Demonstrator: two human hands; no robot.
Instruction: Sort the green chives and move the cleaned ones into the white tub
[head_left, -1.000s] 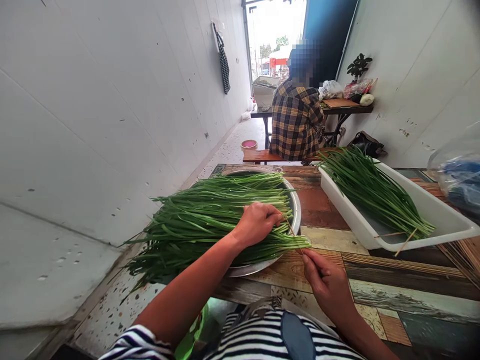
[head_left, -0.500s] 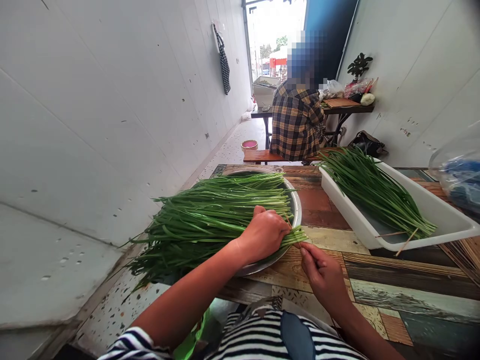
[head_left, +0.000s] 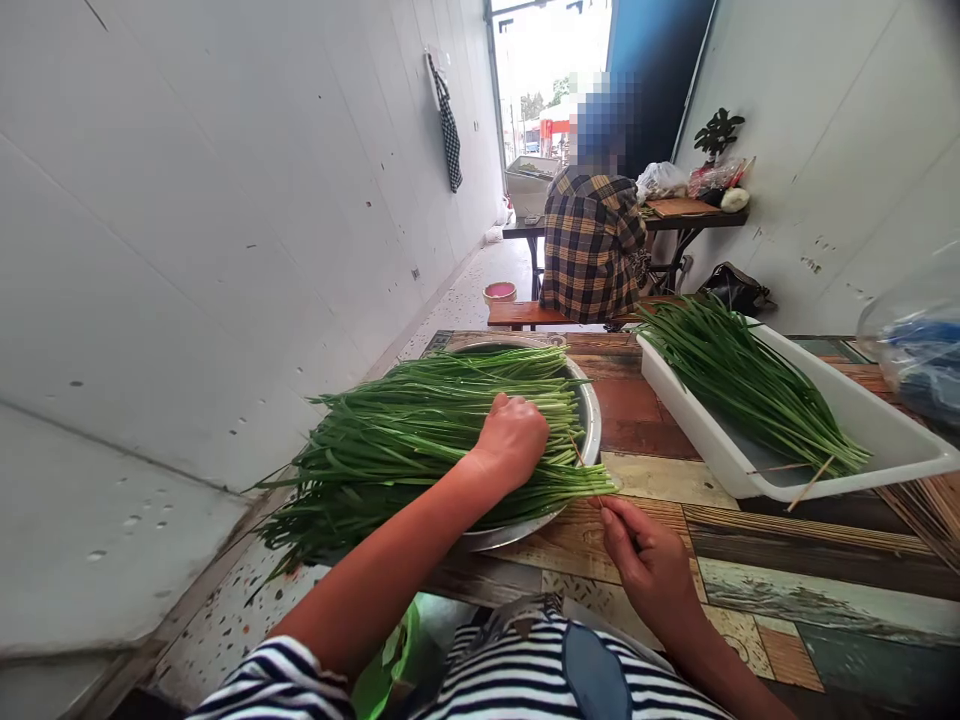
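Long garlic chives lie across a round metal basin, pale stems to the right and leaves hanging over the left side. My left hand is closed on some of the chives near their stems; its fingertips are hidden underneath. A thin brown straw strand shows by the stem ends of the nearest bunch. My right hand, at the basin's right front edge, pinches an end of the straw just below those stems.
A white tray holding another bunch of chives stands to the right. Dry straw strands lie beside it, near a clear plastic bag. A person in a plaid shirt sits on a bench beyond the wooden table.
My left hand has moved left along the stems, away from their cut ends, exposing more of the near bunch. My right hand stays almost in place, still pinching the straw.
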